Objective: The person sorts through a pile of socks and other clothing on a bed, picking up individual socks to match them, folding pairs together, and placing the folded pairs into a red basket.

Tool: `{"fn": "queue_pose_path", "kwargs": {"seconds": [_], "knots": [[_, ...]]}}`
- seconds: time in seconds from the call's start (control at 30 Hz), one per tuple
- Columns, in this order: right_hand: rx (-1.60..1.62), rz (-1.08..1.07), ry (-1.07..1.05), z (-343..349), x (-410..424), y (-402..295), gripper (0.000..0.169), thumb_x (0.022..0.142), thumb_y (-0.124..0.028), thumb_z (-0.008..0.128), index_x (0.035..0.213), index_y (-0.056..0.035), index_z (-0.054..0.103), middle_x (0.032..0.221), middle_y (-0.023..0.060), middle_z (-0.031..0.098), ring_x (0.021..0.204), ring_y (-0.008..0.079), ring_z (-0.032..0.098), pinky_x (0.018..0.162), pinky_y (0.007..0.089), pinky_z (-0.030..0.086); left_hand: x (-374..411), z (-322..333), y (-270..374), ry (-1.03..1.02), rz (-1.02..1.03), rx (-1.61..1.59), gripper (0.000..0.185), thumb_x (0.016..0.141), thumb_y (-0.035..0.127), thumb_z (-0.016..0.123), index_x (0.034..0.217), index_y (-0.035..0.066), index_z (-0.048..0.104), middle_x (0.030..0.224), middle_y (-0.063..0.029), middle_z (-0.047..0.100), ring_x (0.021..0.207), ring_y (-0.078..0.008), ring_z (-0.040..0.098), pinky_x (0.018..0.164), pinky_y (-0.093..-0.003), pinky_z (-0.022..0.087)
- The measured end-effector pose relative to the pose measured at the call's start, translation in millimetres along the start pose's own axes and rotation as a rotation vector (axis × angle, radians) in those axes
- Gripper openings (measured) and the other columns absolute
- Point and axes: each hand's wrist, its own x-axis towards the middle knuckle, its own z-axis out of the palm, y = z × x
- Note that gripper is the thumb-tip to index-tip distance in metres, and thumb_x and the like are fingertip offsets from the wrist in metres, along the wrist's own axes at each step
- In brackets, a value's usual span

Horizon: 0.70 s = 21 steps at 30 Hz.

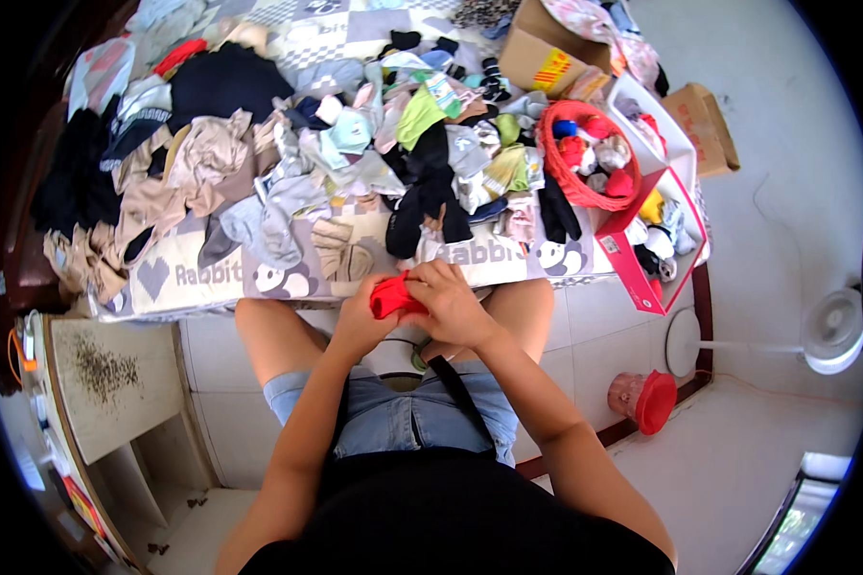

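A small bundled red cloth [390,296], perhaps a rolled sock, is held above my lap between both hands. My left hand [362,318] grips its left side. My right hand [451,305] closes over its right end, fingers curled on the fabric. Just beyond my hands, a striped beige sock [341,253] lies at the near edge of the bed [194,284]. A grey sock [262,223] and black socks [428,212] lie farther back in a wide heap of mixed clothing.
On the right, a red woven basket [588,195] and a pink-and-white box [629,277] hold bundled socks. An open cardboard box [528,47] stands behind them. By the wall are a fan [830,330] and a red-lined bin [636,402]. A wooden cabinet [126,381] flanks my left side.
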Motion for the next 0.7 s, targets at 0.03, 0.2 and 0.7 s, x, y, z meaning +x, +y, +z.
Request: {"fn": "queue_pose_path", "kwargs": {"seconds": [0.03,0.2,0.7], "knots": [[0.012,-0.021,0.009,-2.7,-1.7,-0.9,0.049,0.063,-0.027,0.077,0.104,-0.007,0.058,0.107,0.0079,0.056,0.098,0.0282,0.05,0.082,0.04,0.037,0.6,0.3,-0.6,0.004,-0.005,-0.057,0.053,0.071,0.014,0.072,0.119,0.008,0.05,0.099,-0.0182,0.064,0.088,-0.0309,0.064,0.077,-0.0372,0.05],[-0.133,0.053,-0.083,10.0,-18.9,7.4,0.056,0.064,-0.02,0.076,0.114,-0.008,0.055,0.108,0.0091,0.059,0.097,0.028,0.054,0.084,0.0388,0.038,0.8,7.8,5.3,-0.041,-0.161,-0.331,0.047,0.077,0.009,0.068,0.119,0.006,0.048,0.101,-0.0116,0.062,0.087,-0.0209,0.063,0.072,-0.033,0.052],[1.816,0.642,0.093,9.4,-38.6,16.5,0.033,0.085,-0.014,0.065,0.114,-0.0089,0.052,0.106,0.0032,0.059,0.097,0.0123,0.057,0.082,0.028,0.048,24.7,-6.2,41.7,-0.483,-0.325,-1.028,0.062,0.074,0.023,0.076,0.125,0.002,0.048,0.101,-0.0024,0.06,0.087,-0.0106,0.055,0.063,-0.0212,0.042]]}}
